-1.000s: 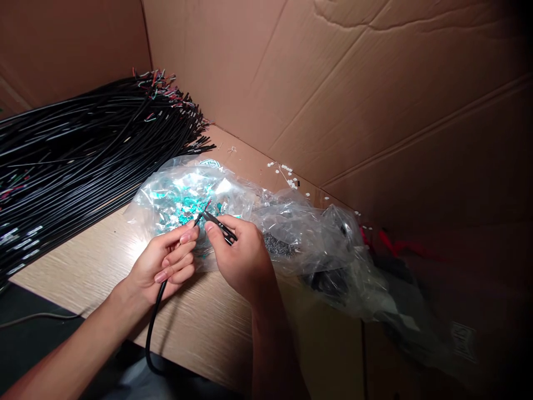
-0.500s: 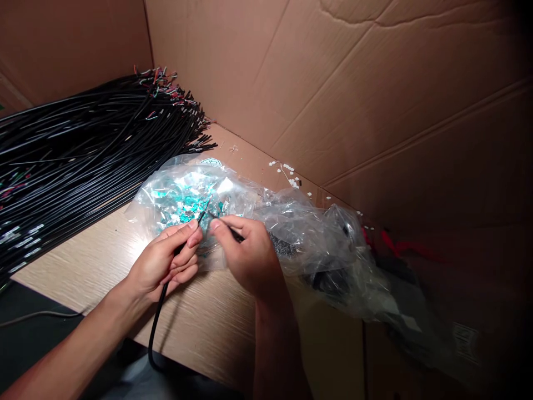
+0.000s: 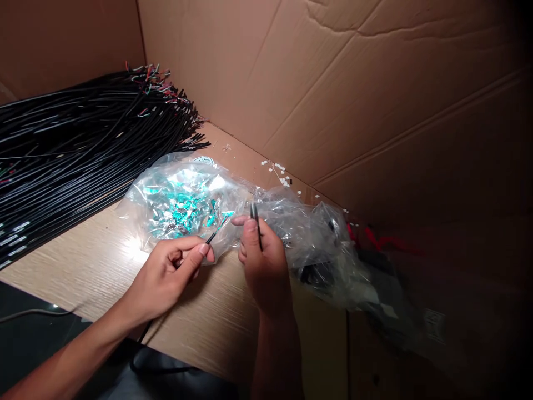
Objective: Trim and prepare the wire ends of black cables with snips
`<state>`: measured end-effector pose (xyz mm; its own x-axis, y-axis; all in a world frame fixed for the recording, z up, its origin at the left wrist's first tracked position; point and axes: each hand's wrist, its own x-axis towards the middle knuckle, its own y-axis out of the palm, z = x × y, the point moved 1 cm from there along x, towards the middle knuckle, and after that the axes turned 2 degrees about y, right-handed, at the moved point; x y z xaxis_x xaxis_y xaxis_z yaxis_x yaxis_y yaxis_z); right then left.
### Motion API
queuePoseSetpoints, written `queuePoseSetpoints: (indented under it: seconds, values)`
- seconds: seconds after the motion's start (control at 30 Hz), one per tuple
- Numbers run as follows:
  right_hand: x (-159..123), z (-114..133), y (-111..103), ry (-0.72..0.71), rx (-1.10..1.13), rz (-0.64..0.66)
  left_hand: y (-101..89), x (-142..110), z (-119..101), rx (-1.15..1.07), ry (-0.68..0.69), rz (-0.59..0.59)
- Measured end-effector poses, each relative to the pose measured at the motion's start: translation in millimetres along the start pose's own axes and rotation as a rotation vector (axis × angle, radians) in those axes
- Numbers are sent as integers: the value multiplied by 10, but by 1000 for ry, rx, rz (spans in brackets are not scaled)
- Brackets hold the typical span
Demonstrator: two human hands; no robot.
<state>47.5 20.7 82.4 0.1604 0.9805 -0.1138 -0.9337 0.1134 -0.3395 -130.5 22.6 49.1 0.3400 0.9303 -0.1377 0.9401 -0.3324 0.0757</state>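
Writing: A round printed mark shows at the far edge of a clear plastic bag, and a white label sits in the gloom at lower right. Neither one can be read from here.

The cable: A thin, black, round-sheathed cable is in play, with a matte finish and a slim end.

The short piece: A short black piece is up in the other hand. It's too small to tell whether it belongs to the same cable.

Pointing: The cable end runs up and to the right toward the bag, while the short piece stands nearly upright, tip up.

Left hand: The left hand is clamped on the cable, thumb pressing it against the fingers.

Right hand: The right hand is pinching the short piece, with its thumb and fingers closed around it.

Position: Both hands work just above the near edge of the bag, close together but not touching, over a wood-grain table.

Around them: The bag holds teal and silver scraps. A big bundle of black cables lies to the left, a second plastic bag to the right, and a cardboard wall rises behind.
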Motion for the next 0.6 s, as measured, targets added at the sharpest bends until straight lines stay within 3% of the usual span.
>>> queuePoseSetpoints:
  seconds: [0.27,0.4,0.6]
  values:
    - [-148,24,-121,110,227,-103,197,-150,-72,122,159,42]
    - [-240,-36,-199,76,254,-113,287,-193,-139,200,234,89]
    - [-382,-79,-320,-15,206,-132,477,-259,-230,267,342,58]
